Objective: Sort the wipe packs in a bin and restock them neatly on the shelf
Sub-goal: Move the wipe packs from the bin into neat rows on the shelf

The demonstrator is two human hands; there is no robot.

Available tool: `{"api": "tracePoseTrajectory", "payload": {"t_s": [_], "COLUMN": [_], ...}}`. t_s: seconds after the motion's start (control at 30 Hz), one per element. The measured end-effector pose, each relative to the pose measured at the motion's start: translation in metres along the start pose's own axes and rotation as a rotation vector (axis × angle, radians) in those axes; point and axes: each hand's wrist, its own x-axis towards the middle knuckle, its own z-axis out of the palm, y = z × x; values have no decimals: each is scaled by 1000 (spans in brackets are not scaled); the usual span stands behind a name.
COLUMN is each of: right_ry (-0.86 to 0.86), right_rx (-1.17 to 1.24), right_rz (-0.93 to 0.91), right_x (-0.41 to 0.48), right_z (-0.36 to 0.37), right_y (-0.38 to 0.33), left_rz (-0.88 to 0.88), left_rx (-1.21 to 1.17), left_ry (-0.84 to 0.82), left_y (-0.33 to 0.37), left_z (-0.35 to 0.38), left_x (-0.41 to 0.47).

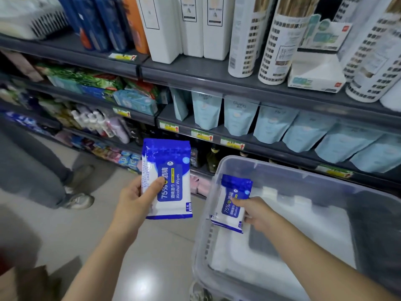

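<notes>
Far left: a bystander's grey trouser legs (43,170) and a pale sneaker (80,200) on the tiled floor, blurred.

Left hand (138,198): grasps a blue-and-white alcohol wipe pack (168,181) at its lower left edge, thumb across the printed face. The pack is in the air in front of the lower shelves, left of the bin. Its long axis is near vertical, with the solid blue end up toward the shelving and the label facing the camera. The lettering runs up the long axis. Layered edges at the top suggest more than one pack in this grip, though I cannot be sure.

Right hand (256,213): reaches into the clear plastic bin (282,168) and pinches a second wipe pack (233,205) by its right edge, thumb on the label. This pack also stands on end, long axis leaning slightly right, blue end up, lower end near the bin's left wall. White packs (282,213) lie flat in the bin under and behind it, hazy through the plastic.

Behind: a grey shelf rail (256,141) with yellow-green price tags (201,135). On it is a row of pale blue pouches (271,124), upright and filling the shelf to the right. The shelf above carries perforated white cylinders (277,51). The bin's far rim sits in front of the lowest shelf and blocks it.
</notes>
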Motion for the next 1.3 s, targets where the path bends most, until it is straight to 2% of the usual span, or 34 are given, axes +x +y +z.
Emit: {"api": "tracePoseTrajectory", "payload": {"t_s": [0.27, 0.57, 0.7, 0.87, 1.0, 1.1, 1.3], "right_ry": [41, 173, 301, 510, 691, 818, 1044], "right_rx": [27, 372, 544, 716, 750, 796, 895], "right_rz": [-60, -322, -446, -575, -694, -757, -822], "right_x": [-19, -118, -176, -256, -328, -390, -508], "right_z": [-9, -82, -128, -177, -214, -243, -280], "right_y": [5, 8, 28, 67, 113, 164, 285], "left_rz": [-7, 52, 76, 129, 227, 308, 323], "left_rx": [44, 154, 189, 245, 262, 275, 231], "left_ry": [-139, -469, -642, -872, -1007, -1084, -1324], "left_y": [5, 16, 18, 20, 18, 9, -25], "left_z": [18, 115, 163, 224, 260, 279, 307], "left_x": [9, -3, -36, -107, -182, -246, -399]}}
